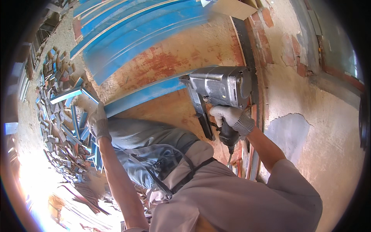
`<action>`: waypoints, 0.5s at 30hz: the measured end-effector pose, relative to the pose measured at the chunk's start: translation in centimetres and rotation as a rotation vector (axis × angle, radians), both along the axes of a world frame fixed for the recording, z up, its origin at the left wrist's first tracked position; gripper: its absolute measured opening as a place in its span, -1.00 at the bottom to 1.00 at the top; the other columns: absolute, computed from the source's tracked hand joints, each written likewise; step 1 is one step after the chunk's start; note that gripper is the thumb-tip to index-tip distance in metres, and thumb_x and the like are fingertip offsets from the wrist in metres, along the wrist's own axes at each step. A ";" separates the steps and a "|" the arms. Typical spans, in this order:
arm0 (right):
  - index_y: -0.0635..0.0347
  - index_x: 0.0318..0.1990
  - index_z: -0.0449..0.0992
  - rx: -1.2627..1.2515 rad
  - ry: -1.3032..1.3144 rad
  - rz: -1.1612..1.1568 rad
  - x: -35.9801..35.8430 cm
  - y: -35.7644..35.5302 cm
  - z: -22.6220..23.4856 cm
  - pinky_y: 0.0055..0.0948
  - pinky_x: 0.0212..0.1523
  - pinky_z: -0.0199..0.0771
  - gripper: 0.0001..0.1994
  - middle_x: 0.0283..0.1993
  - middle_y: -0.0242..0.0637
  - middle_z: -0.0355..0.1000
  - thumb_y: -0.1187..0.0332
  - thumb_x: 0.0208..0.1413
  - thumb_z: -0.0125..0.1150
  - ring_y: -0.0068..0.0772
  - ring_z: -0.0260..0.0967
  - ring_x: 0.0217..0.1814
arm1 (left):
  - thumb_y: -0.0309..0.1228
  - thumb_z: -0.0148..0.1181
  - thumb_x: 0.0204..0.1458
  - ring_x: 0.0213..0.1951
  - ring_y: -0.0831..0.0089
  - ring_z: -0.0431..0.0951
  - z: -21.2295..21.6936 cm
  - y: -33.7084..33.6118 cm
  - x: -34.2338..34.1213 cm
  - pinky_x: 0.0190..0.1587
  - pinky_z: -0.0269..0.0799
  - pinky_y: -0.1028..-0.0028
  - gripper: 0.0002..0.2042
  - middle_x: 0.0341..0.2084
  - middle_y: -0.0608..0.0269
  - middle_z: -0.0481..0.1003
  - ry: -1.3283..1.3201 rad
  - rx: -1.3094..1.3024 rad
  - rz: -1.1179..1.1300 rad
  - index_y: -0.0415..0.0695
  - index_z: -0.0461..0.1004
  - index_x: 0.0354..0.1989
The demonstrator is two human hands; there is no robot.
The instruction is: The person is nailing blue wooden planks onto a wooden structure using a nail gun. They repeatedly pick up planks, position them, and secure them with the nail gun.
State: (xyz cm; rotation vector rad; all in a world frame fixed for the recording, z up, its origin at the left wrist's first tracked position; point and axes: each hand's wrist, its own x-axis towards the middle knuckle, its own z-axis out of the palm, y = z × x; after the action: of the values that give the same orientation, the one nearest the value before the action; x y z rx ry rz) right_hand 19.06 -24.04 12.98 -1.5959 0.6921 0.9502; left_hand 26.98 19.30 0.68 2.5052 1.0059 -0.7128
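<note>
My right hand [228, 118], in a light knit glove, is wrapped round the handle of a black and grey nail gun [216, 87]. The gun's nose lies at the right end of a long blue strip [147, 94], and its magazine slants down toward my legs. A hose fitting shows below the grip. My left hand [97, 121], gloved too, is closed at the strip's left end, next to a short blue piece [90, 95]. Its fingertips are partly hidden, so the exact grip does not show fully.
Several blue boards [147, 38] lie across the far side of the brown, red-stained work surface [166, 58]. A heap of short offcuts [62, 127] covers the floor at the left. To the right stands a worn wall [309, 143] with bare brick patches.
</note>
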 end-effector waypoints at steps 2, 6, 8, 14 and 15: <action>0.22 -0.49 0.50 0.042 -0.169 0.115 -1.3 -1.3 -1.3 -0.49 -0.50 0.33 -0.77 -0.68 -0.34 0.37 0.32 0.18 0.17 -0.54 0.32 -0.66 | 0.00 0.08 0.08 -0.18 -0.02 0.58 0.7 -0.9 0.0 -0.15 0.52 0.10 -0.42 -0.13 -0.19 0.54 -0.138 -0.208 0.263 -0.38 0.55 -0.08; 0.24 -0.55 0.46 -0.014 -0.041 -0.021 -1.2 -0.9 1.1 -0.47 -0.53 0.30 -0.73 -0.68 -0.29 0.37 0.34 0.18 0.14 -0.48 0.32 -0.66 | -0.30 0.31 -0.03 -0.21 0.20 0.58 1.3 -4.1 -1.6 -0.43 0.63 0.34 -0.60 -0.20 0.01 0.52 -0.415 -0.757 0.733 -0.38 0.53 -0.11; 0.25 -0.54 0.47 -0.018 -0.015 -0.016 -1.2 -1.0 2.0 -0.46 -0.52 0.31 -0.72 -0.67 -0.28 0.37 0.32 0.20 0.13 -0.48 0.33 -0.64 | -0.32 0.35 -0.04 -0.23 0.20 0.58 1.6 -6.9 -2.5 -0.42 0.66 0.33 -0.58 -0.18 0.00 0.51 -0.403 -0.830 0.727 -0.37 0.51 -0.07; 0.22 -0.43 0.48 -0.001 -0.095 0.050 -3.4 -2.3 0.2 -0.47 -0.50 0.36 -0.79 -0.65 -0.36 0.39 0.30 0.19 0.15 -0.53 0.35 -0.62 | -0.35 0.32 0.00 -0.13 0.20 0.51 0.3 -11.3 -3.6 -0.37 0.68 0.31 -0.59 -0.10 0.01 0.45 -0.314 -0.875 0.801 -0.34 0.49 -0.01; 0.24 -0.42 0.48 0.002 -0.050 0.004 -2.8 -1.8 0.8 -0.45 -0.50 0.36 -0.80 -0.65 -0.35 0.38 0.31 0.17 0.17 -0.52 0.35 -0.64 | -0.34 0.31 0.02 -0.14 0.21 0.49 0.1 -11.5 -4.0 -0.35 0.68 0.30 -0.61 -0.12 0.01 0.43 -0.309 -0.885 0.738 -0.33 0.51 -0.03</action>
State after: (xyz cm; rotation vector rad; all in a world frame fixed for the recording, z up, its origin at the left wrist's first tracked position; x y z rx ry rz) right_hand 16.25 -25.82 13.76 -1.6147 0.6532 0.9104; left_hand 22.97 7.81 0.82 1.2990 1.0685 -0.3787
